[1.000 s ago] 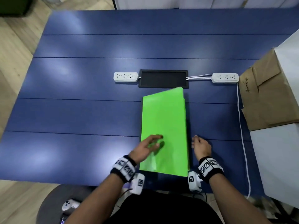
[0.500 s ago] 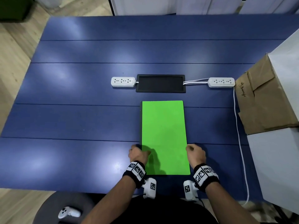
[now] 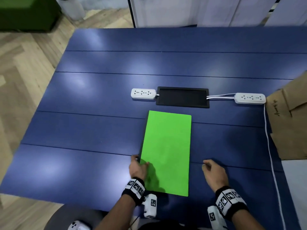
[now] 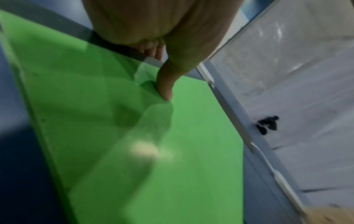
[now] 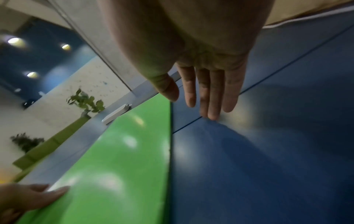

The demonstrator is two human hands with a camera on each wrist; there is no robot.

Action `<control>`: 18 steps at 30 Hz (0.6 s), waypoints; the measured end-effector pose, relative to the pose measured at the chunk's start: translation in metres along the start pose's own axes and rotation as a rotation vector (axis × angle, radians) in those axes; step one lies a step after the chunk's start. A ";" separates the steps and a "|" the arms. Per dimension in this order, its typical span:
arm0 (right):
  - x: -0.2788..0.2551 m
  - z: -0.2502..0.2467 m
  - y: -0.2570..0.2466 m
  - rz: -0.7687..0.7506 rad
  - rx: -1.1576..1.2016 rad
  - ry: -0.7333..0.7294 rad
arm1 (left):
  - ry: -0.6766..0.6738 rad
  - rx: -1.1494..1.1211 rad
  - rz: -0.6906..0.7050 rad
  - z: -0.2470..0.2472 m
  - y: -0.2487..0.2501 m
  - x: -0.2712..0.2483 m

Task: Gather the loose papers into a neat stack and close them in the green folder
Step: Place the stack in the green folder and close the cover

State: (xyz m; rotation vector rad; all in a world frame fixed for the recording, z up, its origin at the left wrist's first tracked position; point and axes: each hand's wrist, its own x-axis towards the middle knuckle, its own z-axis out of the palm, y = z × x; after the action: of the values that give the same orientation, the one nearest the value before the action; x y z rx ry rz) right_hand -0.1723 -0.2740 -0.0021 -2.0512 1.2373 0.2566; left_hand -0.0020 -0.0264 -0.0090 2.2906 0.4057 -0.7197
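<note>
The green folder (image 3: 167, 151) lies closed and flat on the blue table (image 3: 83, 138), its long side running away from me. No loose papers show anywhere. My left hand (image 3: 140, 161) grips the folder's left edge near the front; in the left wrist view the thumb (image 4: 166, 84) presses on the cover (image 4: 172, 151) and the fingers curl at the edge. My right hand (image 3: 205, 163) is off the folder, a short way to its right. In the right wrist view its fingers (image 5: 210, 98) are straight, tips on the table beside the folder (image 5: 124, 166).
Behind the folder a black recessed tray (image 3: 182, 97) sits between two white power strips (image 3: 143, 93) (image 3: 250, 98). A brown cardboard box (image 3: 292, 122) stands at the right edge, with a white cable (image 3: 269, 146) running down beside it.
The folder's raised cover came down flat. Both hands then held its side edges; now my right hand has let go, moved right and opened. My left hand stays on the left edge.
</note>
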 end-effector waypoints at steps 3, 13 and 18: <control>0.006 0.002 -0.009 -0.141 -0.054 0.005 | 0.099 0.048 0.043 -0.059 -0.019 0.046; 0.024 0.016 -0.015 -0.187 -0.204 -0.022 | 0.285 0.476 -0.032 -0.225 -0.067 0.210; 0.022 0.020 -0.017 -0.193 -0.224 -0.028 | 0.129 0.646 0.272 -0.186 -0.050 0.200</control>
State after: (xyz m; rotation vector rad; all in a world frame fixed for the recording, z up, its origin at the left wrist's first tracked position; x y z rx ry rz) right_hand -0.1428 -0.2710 -0.0200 -2.3324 1.0228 0.3445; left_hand 0.2052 0.1564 -0.0420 2.9290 -0.1109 -0.6229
